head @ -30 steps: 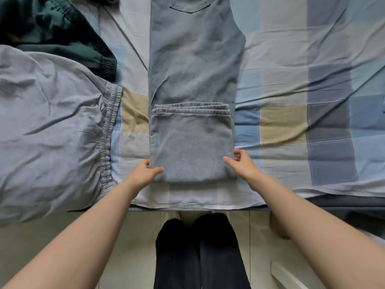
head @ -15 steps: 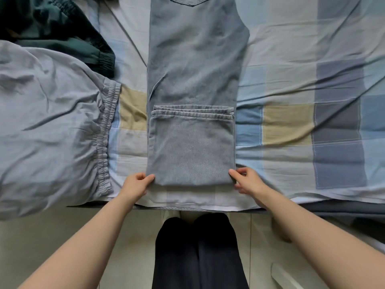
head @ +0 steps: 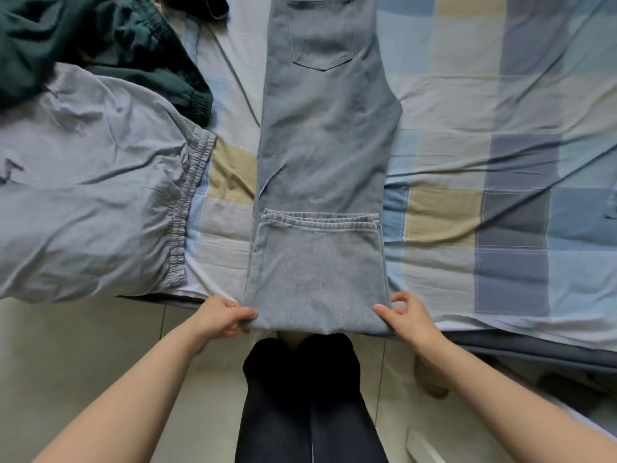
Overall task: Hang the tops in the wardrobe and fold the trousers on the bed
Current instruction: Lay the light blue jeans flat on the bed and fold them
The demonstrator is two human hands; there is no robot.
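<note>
Light blue jeans point(head: 324, 155) lie lengthwise on the checked bed sheet point(head: 500, 228), back pocket at the top, leg ends folded up over the lower part. The folded bottom edge hangs just past the bed's near edge. My left hand point(head: 222, 317) grips the fold's left corner, thumb on top. My right hand point(head: 405, 314) pinches the right corner with thumb and fingers.
Pale grey trousers point(head: 90, 208) with an elastic waistband lie to the left on the bed. A dark green garment point(head: 100, 45) is bunched at the top left. My dark-trousered legs point(head: 300, 396) stand on the pale tiled floor point(head: 83, 345) below the bed edge.
Both hands slid down the sides of the folded jeans to its bottom corners and took hold of them. The fold now reaches the bed edge.
</note>
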